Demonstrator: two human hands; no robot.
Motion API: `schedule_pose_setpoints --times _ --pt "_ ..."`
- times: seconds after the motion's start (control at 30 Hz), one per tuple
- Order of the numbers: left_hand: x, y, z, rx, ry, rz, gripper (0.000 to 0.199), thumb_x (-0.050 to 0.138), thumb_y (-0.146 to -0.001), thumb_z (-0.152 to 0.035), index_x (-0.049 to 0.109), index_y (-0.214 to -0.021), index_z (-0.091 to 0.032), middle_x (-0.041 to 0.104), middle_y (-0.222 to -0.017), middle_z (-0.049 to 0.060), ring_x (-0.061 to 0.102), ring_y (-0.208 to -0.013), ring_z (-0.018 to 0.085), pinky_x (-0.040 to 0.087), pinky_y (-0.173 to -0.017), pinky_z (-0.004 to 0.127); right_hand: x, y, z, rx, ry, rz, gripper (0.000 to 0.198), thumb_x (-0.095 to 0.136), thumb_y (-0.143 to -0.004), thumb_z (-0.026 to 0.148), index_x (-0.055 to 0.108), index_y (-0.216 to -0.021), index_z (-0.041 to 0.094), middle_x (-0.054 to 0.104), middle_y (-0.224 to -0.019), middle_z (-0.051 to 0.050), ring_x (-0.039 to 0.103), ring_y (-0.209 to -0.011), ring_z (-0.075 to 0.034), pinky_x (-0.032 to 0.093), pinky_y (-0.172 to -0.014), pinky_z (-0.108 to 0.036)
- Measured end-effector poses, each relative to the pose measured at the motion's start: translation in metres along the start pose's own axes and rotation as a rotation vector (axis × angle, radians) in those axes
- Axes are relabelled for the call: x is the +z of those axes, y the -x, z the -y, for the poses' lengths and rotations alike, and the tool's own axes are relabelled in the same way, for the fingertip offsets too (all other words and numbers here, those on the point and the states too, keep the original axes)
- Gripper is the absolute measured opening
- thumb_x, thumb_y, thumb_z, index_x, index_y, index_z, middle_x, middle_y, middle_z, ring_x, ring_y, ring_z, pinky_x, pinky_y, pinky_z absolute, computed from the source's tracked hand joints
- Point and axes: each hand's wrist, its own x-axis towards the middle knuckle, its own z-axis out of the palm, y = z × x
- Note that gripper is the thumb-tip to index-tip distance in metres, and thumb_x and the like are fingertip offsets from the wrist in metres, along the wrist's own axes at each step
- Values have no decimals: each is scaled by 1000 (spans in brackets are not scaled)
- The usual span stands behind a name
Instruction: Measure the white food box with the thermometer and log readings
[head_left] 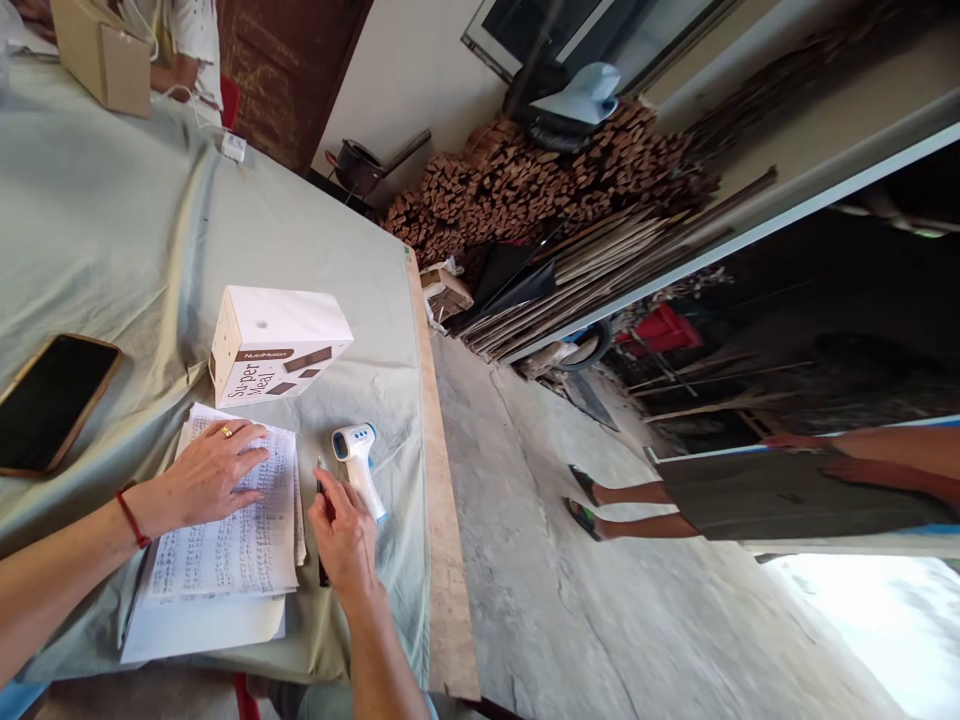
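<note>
My left hand (221,472) lies with its fingers spread on a stack of papers (232,555) covered in dense handwritten lines. Just right of the stack, my right hand (346,540) is closed around a dark pen (323,575), whose tip points away from me. Beside that hand, nearly touching it, a white and blue infrared thermometer (364,470) lies on the cloth. A white box (285,345) marked "Super Meal" stands behind the papers. To the left lies a smartphone (56,400) with a dark screen.
A wrinkled grey-green cloth (112,230) covers the table, whose bare wooden edge (446,560) runs along the right. A cardboard box (105,60) sits at the far left near a person in white. Another person's legs (637,510) stand on the concrete floor; firewood (480,185) is stacked by the wall.
</note>
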Motion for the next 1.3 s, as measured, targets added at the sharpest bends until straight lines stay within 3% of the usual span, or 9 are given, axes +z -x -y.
schedule_pose_setpoints --times 0.27,0.43,0.63,0.8,1.0,1.3 --pt "2 -2 1 -34 0 39 35 77 -86 -33 69 -117 -19 61 -137 14 59 -125 33 47 -109 52 0 2 2 142 -373 -40 38 60 -91 31 63 -127 22 69 -105 -8 67 -92 -20 57 -85 -37" --pt "3 -3 0 -61 59 41 35 76 -86 -31 69 -119 -20 61 -137 12 59 -125 33 47 -108 53 13 6 9 155 -373 -187 25 66 -90 43 61 -105 24 62 -91 -3 61 -80 -17 54 -77 -34" --pt "-2 -8 -1 -66 85 64 33 76 -85 -29 70 -115 -18 62 -134 14 59 -125 34 48 -107 52 9 3 23 168 -420 -135 35 54 -97 51 69 -109 22 66 -82 -3 60 -72 -19 53 -71 -36" --pt "-7 -11 -4 -68 57 106 32 77 -85 -29 70 -114 -16 61 -133 15 59 -123 33 47 -108 49 11 -5 36 230 -553 -130 27 62 -92 45 71 -100 20 69 -75 -2 62 -65 -17 54 -65 -34" --pt "-10 -13 -6 -66 34 127 27 73 -87 -32 68 -110 -18 60 -133 13 58 -121 32 48 -104 48 21 -6 41 386 -642 -114 14 66 -80 34 64 -84 21 56 -53 7 53 -48 -12 44 -52 -27" --pt "-7 -13 -8 -46 35 112 26 74 -86 -32 71 -109 -19 58 -137 12 58 -119 31 47 -105 49 23 -2 35 403 -446 -85 15 65 -72 35 57 -74 23 56 -57 7 48 -49 -10 39 -49 -24"
